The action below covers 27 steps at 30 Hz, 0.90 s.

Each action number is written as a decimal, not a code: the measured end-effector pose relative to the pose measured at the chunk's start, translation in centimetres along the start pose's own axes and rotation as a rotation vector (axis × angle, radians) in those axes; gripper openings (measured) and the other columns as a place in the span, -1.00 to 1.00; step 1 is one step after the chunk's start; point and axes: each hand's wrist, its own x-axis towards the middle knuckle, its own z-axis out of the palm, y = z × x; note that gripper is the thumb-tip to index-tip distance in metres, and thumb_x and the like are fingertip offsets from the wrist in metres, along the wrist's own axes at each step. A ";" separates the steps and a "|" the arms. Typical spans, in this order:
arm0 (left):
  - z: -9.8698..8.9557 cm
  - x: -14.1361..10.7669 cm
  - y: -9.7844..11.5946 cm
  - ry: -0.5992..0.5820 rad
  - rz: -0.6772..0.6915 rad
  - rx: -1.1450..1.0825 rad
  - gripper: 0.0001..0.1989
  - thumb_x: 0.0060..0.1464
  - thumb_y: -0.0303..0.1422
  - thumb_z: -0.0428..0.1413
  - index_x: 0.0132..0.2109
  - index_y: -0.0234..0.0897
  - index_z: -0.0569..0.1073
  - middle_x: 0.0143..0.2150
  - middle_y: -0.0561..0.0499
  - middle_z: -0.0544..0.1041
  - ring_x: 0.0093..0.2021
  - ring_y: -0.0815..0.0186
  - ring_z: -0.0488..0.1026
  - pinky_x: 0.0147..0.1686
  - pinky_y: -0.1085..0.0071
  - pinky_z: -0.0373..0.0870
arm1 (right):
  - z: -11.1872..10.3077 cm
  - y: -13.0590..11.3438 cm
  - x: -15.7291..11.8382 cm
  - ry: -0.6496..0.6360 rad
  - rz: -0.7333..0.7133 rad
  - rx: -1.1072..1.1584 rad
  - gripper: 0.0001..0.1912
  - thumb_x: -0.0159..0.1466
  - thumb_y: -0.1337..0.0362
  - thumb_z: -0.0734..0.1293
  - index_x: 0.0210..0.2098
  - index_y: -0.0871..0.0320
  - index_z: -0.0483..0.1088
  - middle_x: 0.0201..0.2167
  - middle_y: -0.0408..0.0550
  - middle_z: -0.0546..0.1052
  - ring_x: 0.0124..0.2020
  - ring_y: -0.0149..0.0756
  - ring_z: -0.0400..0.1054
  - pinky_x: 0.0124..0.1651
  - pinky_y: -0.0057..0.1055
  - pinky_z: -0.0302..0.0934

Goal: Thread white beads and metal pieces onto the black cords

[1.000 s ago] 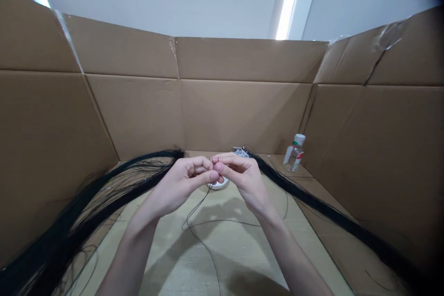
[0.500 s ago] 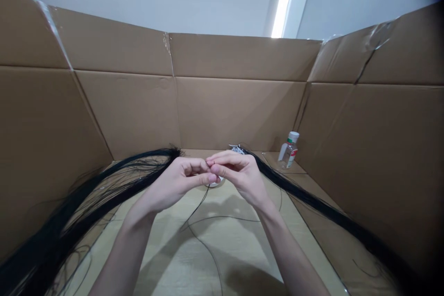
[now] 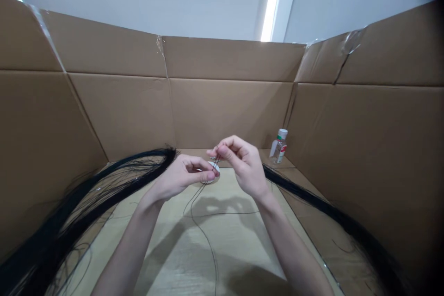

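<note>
Thin dark strands hang from my fingers and trail down over the pale board. My left hand pinches them between thumb and fingertips at the centre. Slightly higher and to the right, my right hand holds the same strands between thumb and fingers, with a short stretch showing between the two hands. Behind my left fingertips is a small white round object, partly covered. A long black bundle of hair-like fibres lies to the left, and another black bundle runs down to the right.
Cardboard walls stand at the back and on both sides. A clear bottle with a white cap stands at the back right. The pale board lies below my arms, with loose strands across it.
My right hand has risen away from my left, and strands now show between them. The white round object is more exposed. The whole view has shifted slightly, with the bottle further left.
</note>
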 end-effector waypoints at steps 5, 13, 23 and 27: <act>2.1 1.0 -0.9 -0.117 -0.017 -0.029 -0.80 0.07 -0.19 0.40 -0.27 -0.25 0.71 -0.24 -0.08 0.69 -0.22 0.25 0.55 -0.14 0.35 0.41 | -1.5 -3.5 1.8 0.026 -0.047 0.043 -0.66 0.36 0.01 0.47 -0.29 0.14 0.40 -0.36 -0.12 0.60 -0.27 -0.27 0.62 -0.19 -0.38 0.52; 10.0 1.6 -4.6 -0.326 -0.054 -0.197 -0.73 0.01 -0.17 0.44 -0.28 -0.30 0.70 -0.22 -0.13 0.71 -0.25 0.27 0.58 -0.17 0.36 0.44 | -3.6 -9.7 6.4 0.102 -0.183 -0.133 -0.59 0.32 -0.06 0.45 -0.30 0.13 0.32 -0.37 -0.23 0.52 -0.39 -0.41 0.60 -0.35 -0.56 0.40; 21.6 -2.0 -7.0 -0.447 -0.108 -0.450 -0.50 -0.16 -0.01 0.48 -0.32 -0.39 0.61 -0.11 -0.29 0.71 -0.05 0.04 0.67 0.04 0.14 0.55 | -4.3 -16.3 10.2 0.273 -0.257 -0.221 -0.66 0.55 0.33 0.24 -0.39 0.10 0.30 -0.39 -0.21 0.49 -0.46 -0.47 0.52 -0.39 -0.47 0.42; 26.3 -4.9 -7.9 -0.540 -0.170 -0.524 -0.37 -0.22 0.12 0.45 -0.29 -0.42 0.63 -0.04 -0.35 0.70 0.01 -0.08 0.66 0.10 0.05 0.55 | -4.5 -18.6 11.3 0.296 -0.330 -0.263 -0.60 0.57 0.37 0.19 -0.43 0.11 0.32 -0.37 -0.19 0.45 -0.48 -0.52 0.47 -0.43 -0.51 0.40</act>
